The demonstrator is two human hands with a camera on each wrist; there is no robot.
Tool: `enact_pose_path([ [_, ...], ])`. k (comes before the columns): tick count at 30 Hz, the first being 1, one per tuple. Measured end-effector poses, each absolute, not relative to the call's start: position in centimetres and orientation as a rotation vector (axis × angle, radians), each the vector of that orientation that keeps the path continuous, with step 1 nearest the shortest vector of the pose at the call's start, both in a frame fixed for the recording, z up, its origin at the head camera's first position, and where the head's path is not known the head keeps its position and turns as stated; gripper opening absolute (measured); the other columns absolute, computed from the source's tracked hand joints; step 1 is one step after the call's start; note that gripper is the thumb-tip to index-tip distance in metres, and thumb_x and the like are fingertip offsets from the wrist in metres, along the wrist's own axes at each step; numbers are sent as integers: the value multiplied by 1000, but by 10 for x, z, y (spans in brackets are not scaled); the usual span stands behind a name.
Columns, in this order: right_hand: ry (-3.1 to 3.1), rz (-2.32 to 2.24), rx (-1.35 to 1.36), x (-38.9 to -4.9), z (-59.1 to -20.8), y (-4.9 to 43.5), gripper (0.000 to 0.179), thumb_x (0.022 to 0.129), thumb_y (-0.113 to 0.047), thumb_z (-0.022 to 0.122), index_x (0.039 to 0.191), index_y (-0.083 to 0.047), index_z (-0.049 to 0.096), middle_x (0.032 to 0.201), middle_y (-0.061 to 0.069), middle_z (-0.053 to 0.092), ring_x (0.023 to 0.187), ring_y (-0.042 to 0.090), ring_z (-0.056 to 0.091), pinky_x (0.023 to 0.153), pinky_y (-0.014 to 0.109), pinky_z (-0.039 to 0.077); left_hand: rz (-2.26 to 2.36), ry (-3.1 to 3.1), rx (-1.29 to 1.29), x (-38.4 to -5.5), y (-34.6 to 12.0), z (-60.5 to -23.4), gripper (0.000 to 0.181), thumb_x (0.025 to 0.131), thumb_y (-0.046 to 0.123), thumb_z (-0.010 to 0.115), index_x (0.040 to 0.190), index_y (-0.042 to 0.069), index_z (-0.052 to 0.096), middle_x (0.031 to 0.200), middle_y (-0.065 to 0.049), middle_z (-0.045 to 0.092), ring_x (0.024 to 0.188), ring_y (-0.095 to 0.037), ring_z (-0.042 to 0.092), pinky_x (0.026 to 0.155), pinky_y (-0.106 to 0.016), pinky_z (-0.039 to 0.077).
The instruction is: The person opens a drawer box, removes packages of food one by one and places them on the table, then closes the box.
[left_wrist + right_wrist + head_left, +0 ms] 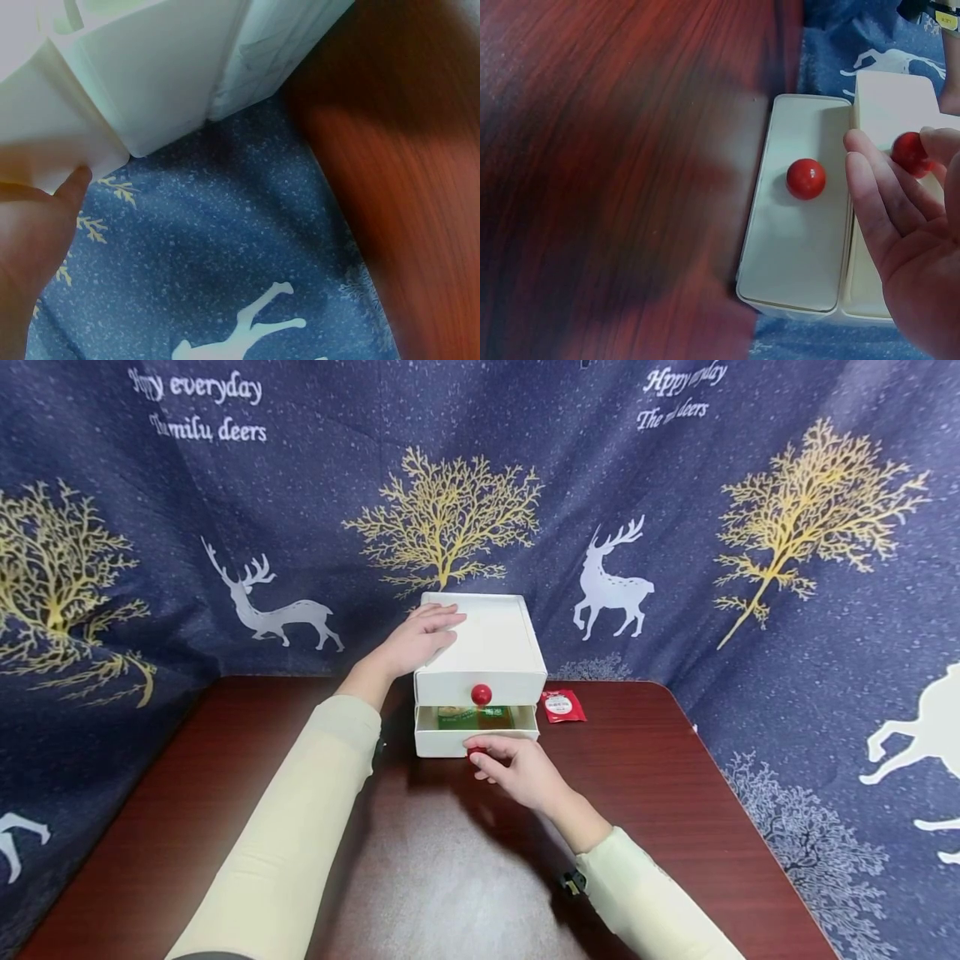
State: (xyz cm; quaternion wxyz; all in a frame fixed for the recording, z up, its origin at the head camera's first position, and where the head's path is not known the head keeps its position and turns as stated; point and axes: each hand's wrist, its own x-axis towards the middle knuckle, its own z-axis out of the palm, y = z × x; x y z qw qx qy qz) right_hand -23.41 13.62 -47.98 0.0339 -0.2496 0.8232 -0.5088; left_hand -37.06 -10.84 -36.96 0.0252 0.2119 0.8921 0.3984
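A white drawer cabinet (487, 635) stands on the table. My left hand (420, 639) rests on its top near the left edge, fingers loosely spread. The upper drawer is closed, with a red knob (481, 694) on its front. Below it, a lower drawer (438, 743) is pulled out partway, and a green packet (468, 718) lies inside. My right hand (521, 768) pinches this drawer's red knob (910, 152) between thumb and fingers. In the right wrist view, another closed drawer (795, 240) with its own red knob (806, 178) lies beside it, nearest the table.
A red packet (562, 706) lies on the table just right of the cabinet. The dark wooden table (435, 860) extends toward me. A blue cloth (300, 510) printed with deer and trees hangs behind and on both sides.
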Motion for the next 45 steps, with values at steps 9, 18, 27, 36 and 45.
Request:
enact_pose_path([
  [9, 2531, -1542, -779, -229, -478, 137, 27, 107, -12, 73, 132, -7, 78, 129, 15, 80, 90, 37, 84, 78, 24, 66, 1241, 2763, 648, -373, -109, -371, 53, 113, 36, 52, 165, 21, 54, 181, 3, 35, 173, -22, 10, 140, -60, 5],
  [18, 2529, -1534, -782, -224, -479, 138, 26, 107, -13, 73, 131, -7, 79, 129, 14, 80, 89, 34, 84, 80, 23, 66, 1234, 2774, 657, -373, -109, -371, 53, 113, 35, 53, 164, 20, 54, 181, 3, 36, 173, -22, 11, 140, -58, 4],
  [27, 2527, -1527, -801, -218, -480, 139, 25, 106, -13, 74, 131, -7, 79, 127, 14, 81, 88, 32, 84, 81, 23, 66, 1237, 2765, 651, -374, -110, -372, 53, 114, 36, 53, 164, 20, 54, 181, 4, 35, 173, -21, 11, 140, -58, 4],
  [36, 2499, -1543, -807, -211, -478, 141, 25, 106, -12, 73, 130, -6, 79, 126, 20, 80, 89, 33, 84, 82, 23, 66, 1243, 2757, 654, -374, -109, -372, 53, 114, 35, 53, 165, 20, 53, 181, 4, 34, 173, -22, 11, 140, -59, 4],
  [45, 2498, -1531, -805, -205, -477, 142, 25, 107, -13, 73, 130, -7, 79, 126, 17, 80, 87, 27, 84, 82, 24, 66, 1240, 2758, 661, -373, -110, -371, 53, 114, 35, 53, 165, 20, 53, 181, 3, 34, 173, -22, 11, 140, -59, 5],
])
